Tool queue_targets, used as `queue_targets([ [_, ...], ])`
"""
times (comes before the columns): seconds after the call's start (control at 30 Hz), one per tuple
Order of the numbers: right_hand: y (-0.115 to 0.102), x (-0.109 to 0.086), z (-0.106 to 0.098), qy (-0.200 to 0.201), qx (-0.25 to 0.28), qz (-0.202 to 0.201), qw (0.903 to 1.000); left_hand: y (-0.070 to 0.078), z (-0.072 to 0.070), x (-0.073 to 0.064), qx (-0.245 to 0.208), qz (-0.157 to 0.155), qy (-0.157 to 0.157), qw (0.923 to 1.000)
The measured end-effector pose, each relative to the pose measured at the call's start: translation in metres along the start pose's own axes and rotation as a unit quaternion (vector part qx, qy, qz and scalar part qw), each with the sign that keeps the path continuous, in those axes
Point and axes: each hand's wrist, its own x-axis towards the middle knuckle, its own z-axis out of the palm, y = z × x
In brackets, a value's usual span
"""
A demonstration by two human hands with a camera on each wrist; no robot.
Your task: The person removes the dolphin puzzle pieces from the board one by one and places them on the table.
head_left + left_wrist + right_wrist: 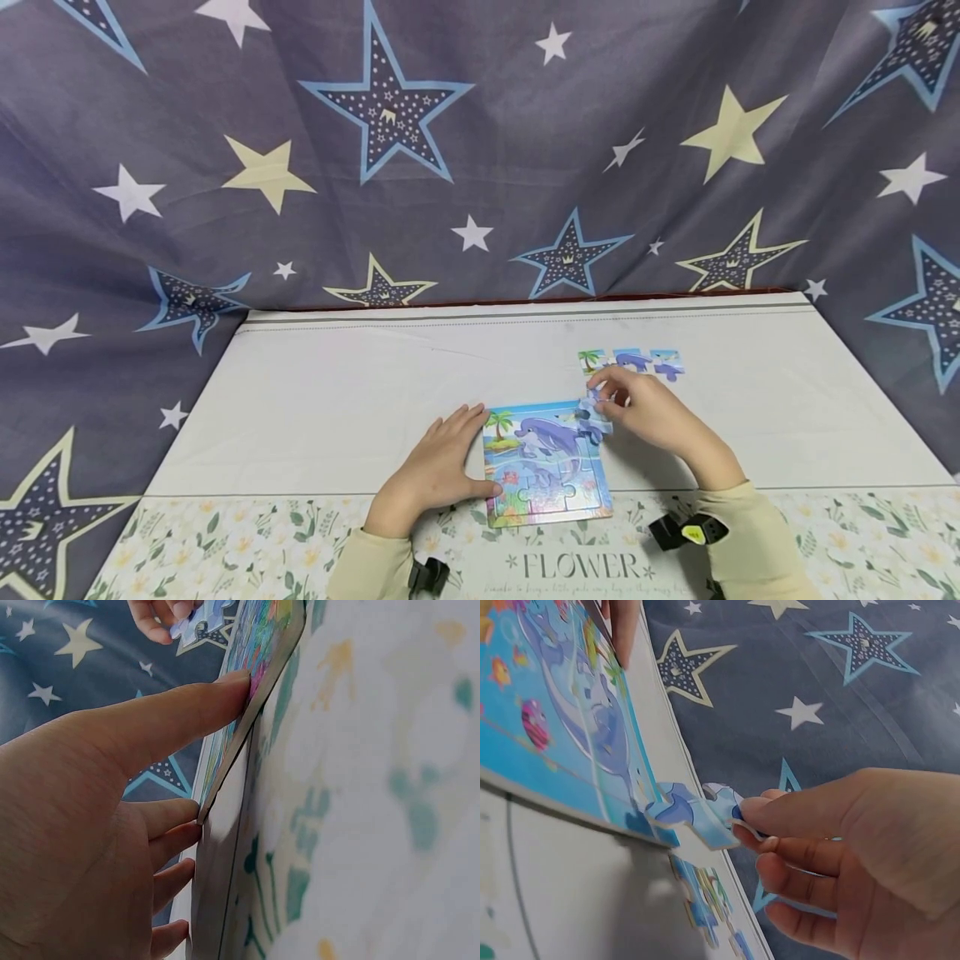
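A dolphin jigsaw puzzle board [547, 467] lies near the middle of the table, its picture mostly filled in. My left hand [438, 467] rests against its left side, fingers fairly straight at the upper left and thumb over the lower left edge. In the left wrist view, the thumb [187, 705] presses on the board's rim. My right hand [637, 408] pinches a blue jigsaw puzzle piece [701, 814] between thumb and fingertips. That piece is tilted over the board's upper right corner, overlapping it in the right wrist view.
Several loose puzzle pieces [666, 364] lie in a row behind the right hand. The white table cover [337, 400] has a floral strip [247, 542] at the front. A star-patterned curtain [480, 167] hangs behind the table.
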Motion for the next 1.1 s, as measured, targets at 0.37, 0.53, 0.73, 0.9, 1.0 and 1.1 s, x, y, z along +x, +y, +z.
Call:
queue_targets([
  [0.37, 0.012, -0.003, -0.015, 0.027, -0.005, 0.006, 0.9996, -0.001, 0.001, 0.0, 0.002, 0.003, 0.001, 1.0],
  [0.53, 0.018, -0.003, -0.018, 0.033, -0.002, 0.021, 0.9992, -0.001, 0.001, 0.0, 0.001, 0.005, 0.002, 1.0],
  [0.73, 0.027, -0.006, -0.022, 0.044, -0.01, 0.031, 0.9985, 0.0, 0.0, 0.0, 0.0, 0.002, 0.0, 1.0],
  [0.9, 0.036, -0.008, -0.024, 0.059, -0.021, 0.046, 0.997, 0.0, 0.0, 0.0, -0.001, 0.0, 0.0, 1.0],
  [1.0, 0.039, -0.007, -0.024, 0.072, -0.028, 0.054, 0.9956, 0.001, 0.0, 0.0, 0.0, 0.0, 0.0, 1.0],
  [1.1, 0.041, -0.007, -0.024, 0.08, -0.035, 0.066, 0.9939, 0.0, 0.0, 0.0, -0.002, 0.001, 0.0, 1.0],
])
